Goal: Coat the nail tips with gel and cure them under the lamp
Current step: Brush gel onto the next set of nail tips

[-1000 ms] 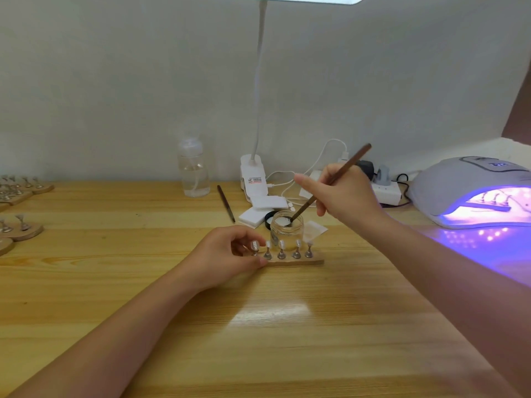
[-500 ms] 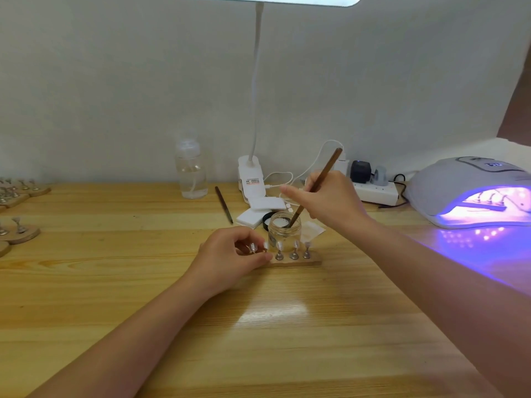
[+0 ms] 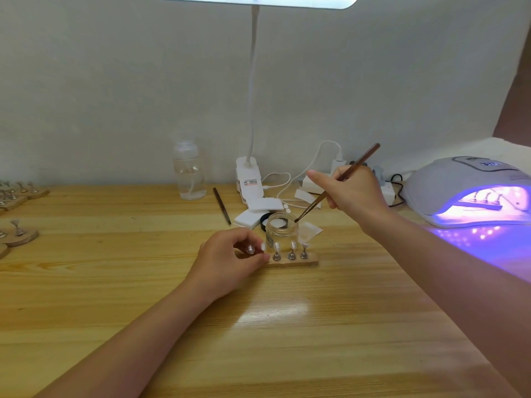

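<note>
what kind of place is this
Probably a small nail-art workbench rather than a full salon: a lit curing lamp glowing violet, a wooden strip of nail tips on stands, and a gel jar with a brush at its rim.

Both forearms were bare to the frame's edge, no sleeve showing. The left hand (image 3: 230, 258) and right hand (image 3: 352, 193) wore nothing.

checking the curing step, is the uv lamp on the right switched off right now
No, the nail lamp glows violet inside and throws purple light onto the table in front of it.
</note>
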The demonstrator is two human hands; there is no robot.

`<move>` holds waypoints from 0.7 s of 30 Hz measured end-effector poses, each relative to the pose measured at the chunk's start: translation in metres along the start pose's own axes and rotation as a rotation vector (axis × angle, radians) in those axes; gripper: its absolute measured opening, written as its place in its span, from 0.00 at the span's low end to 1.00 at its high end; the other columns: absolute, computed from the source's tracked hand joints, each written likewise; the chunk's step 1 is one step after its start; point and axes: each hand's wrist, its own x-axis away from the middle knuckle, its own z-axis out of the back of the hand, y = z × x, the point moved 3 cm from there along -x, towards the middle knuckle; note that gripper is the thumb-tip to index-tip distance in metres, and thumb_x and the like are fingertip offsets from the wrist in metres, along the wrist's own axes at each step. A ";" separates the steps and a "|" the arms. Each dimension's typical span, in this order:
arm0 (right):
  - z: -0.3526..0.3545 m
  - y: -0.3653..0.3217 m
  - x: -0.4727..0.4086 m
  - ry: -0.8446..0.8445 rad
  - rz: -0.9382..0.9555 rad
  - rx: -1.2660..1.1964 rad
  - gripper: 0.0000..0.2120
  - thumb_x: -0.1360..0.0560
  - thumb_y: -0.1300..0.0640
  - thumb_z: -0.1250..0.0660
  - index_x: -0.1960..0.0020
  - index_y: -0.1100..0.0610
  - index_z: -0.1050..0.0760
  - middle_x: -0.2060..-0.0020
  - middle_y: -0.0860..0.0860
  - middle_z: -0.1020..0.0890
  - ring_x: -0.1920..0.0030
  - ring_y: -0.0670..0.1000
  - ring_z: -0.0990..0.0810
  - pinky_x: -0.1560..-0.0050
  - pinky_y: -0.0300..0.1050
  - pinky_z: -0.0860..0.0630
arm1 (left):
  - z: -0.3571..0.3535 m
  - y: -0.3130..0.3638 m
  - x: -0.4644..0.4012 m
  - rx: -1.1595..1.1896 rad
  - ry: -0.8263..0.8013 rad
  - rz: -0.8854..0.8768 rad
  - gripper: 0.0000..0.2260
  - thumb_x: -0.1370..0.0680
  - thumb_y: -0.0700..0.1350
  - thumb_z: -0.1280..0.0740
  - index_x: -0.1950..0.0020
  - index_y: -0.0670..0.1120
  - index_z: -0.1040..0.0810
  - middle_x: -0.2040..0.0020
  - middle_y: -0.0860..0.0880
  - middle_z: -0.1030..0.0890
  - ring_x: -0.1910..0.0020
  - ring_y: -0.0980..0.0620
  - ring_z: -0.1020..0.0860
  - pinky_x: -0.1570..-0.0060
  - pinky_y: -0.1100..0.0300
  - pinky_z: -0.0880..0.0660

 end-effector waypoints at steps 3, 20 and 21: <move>0.003 0.003 0.000 0.016 -0.031 -0.061 0.22 0.27 0.47 0.32 0.76 0.54 0.32 0.84 0.46 0.27 0.79 0.38 0.30 0.61 0.43 0.31 | 0.000 0.001 0.002 -0.016 0.011 -0.028 0.10 0.33 0.41 0.26 0.68 0.53 0.24 0.67 0.56 0.23 0.63 0.59 0.26 0.51 0.55 0.26; -0.023 -0.003 0.085 0.016 0.402 -0.375 0.12 0.22 0.46 0.44 0.52 0.48 0.24 0.61 0.46 0.18 0.62 0.41 0.20 0.58 0.31 0.26 | 0.003 0.005 0.007 0.031 0.104 -0.156 0.10 0.32 0.40 0.27 0.66 0.54 0.23 0.62 0.59 0.19 0.57 0.63 0.22 0.51 0.71 0.31; -0.023 -0.004 0.086 0.023 0.441 -0.341 0.12 0.23 0.48 0.45 0.52 0.49 0.24 0.60 0.44 0.19 0.60 0.41 0.20 0.56 0.31 0.27 | 0.004 0.004 0.007 0.055 0.117 -0.148 0.09 0.31 0.40 0.27 0.66 0.53 0.22 0.62 0.58 0.18 0.57 0.64 0.22 0.53 0.74 0.31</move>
